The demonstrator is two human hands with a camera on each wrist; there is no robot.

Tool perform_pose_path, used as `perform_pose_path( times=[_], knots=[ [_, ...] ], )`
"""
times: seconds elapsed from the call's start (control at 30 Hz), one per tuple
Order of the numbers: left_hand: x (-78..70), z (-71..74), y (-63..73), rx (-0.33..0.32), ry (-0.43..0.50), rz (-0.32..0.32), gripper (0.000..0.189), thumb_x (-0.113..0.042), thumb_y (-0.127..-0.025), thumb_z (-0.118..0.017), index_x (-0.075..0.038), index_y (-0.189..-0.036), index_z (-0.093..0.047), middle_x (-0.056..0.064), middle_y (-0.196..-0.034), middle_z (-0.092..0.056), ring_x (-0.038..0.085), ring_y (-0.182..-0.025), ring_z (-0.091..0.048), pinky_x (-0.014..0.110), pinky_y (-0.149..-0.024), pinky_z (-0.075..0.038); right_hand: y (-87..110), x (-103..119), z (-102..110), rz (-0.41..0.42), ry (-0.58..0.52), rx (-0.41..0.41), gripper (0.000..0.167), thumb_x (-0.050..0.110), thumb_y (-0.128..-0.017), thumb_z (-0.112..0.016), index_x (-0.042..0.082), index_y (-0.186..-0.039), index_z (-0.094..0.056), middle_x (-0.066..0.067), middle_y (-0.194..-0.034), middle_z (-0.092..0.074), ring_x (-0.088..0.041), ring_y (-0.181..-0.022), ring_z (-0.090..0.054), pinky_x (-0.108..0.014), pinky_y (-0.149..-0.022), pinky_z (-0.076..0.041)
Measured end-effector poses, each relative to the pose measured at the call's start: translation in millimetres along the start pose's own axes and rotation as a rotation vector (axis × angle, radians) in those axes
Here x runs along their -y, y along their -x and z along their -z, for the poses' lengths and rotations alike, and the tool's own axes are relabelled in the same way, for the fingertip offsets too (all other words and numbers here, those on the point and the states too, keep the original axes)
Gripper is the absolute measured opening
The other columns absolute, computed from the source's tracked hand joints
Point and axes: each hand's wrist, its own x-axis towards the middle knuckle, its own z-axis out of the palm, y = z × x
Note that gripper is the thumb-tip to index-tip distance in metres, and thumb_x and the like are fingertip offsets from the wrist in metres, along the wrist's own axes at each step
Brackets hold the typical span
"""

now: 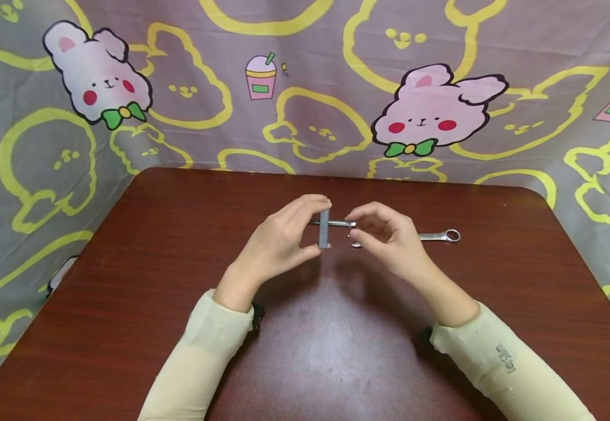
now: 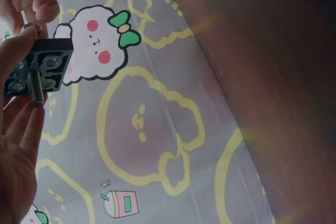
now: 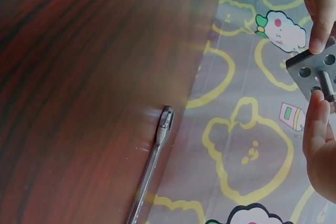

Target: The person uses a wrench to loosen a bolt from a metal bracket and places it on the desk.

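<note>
My left hand (image 1: 281, 240) grips a grey square plate (image 1: 323, 231) by opposite edges, thumb below and fingers above. A threaded metal bolt (image 1: 338, 223) passes through the plate and sticks out on both sides; its thread (image 2: 35, 87) shows on the near face in the left wrist view. My right hand (image 1: 394, 240) has its thumb and fingertips round the bolt's right end, largely covering it. In the right wrist view, round holes pierce the plate (image 3: 315, 71) around the bolt.
A silver wrench (image 1: 433, 237) lies on the dark red-brown table, partly behind my right hand, its ring end to the right. Patterned cloth (image 1: 305, 76) hangs behind the table and along its sides.
</note>
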Motion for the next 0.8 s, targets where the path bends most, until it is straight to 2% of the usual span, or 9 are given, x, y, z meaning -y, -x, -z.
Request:
perform_pose_path(
  times=[0.2,0.33,0.47,0.67,0.8],
  knots=[
    [0.6,-0.1,1.1,0.006,0.001,0.004,0.064,-0.004,-0.069,-0.086,0.002,-0.125,-0.056,0.014,-0.129,-0.061,0.024,-0.122,-0.060,0.030,-0.105,-0.050,0.7,2.9,0.6,0.040,-0.006,0.008,0.023,-0.011,-0.085,-0.067,-0.005,-0.107,-0.066,-0.012,-0.109,-0.066,-0.007,-0.090,-0.066,-0.020,-0.077,-0.058],
    [1.5,-1.0,1.5,0.013,0.006,0.012,0.065,-0.004,-0.068,-0.086,0.002,-0.125,-0.056,0.014,-0.128,-0.061,0.023,-0.122,-0.059,0.030,-0.106,-0.049,0.7,5.4,1.3,0.056,-0.012,0.016,0.023,-0.010,-0.086,-0.067,-0.004,-0.108,-0.066,-0.012,-0.109,-0.065,-0.010,-0.100,-0.064,-0.020,-0.080,-0.058],
    [1.7,-2.0,2.3,0.021,0.006,0.016,0.064,-0.004,-0.069,-0.086,0.001,-0.126,-0.056,0.014,-0.129,-0.061,0.023,-0.122,-0.059,0.030,-0.106,-0.049,0.8,7.1,2.4,0.052,-0.008,0.013,0.022,-0.008,-0.087,-0.067,-0.004,-0.109,-0.066,-0.011,-0.108,-0.066,-0.010,-0.101,-0.064,-0.019,-0.079,-0.058],
    [1.7,-2.0,2.1,0.006,-0.002,0.009,0.063,-0.005,-0.070,-0.085,0.001,-0.126,-0.057,0.014,-0.129,-0.061,0.023,-0.123,-0.059,0.030,-0.107,-0.049,1.2,3.0,5.3,-0.017,0.057,-0.023,0.025,-0.004,-0.089,-0.067,-0.003,-0.114,-0.064,-0.013,-0.109,-0.067,-0.004,-0.099,-0.064,-0.017,-0.081,-0.058],
    [0.8,-1.5,1.6,-0.004,-0.006,0.005,0.062,-0.005,-0.071,-0.084,0.001,-0.126,-0.057,0.014,-0.129,-0.061,0.023,-0.123,-0.059,0.030,-0.106,-0.049,1.9,-2.8,5.4,-0.072,0.157,-0.016,0.026,0.002,-0.090,-0.069,0.000,-0.116,-0.065,-0.013,-0.109,-0.069,-0.001,-0.099,-0.061,-0.013,-0.078,-0.054]
  ],
)
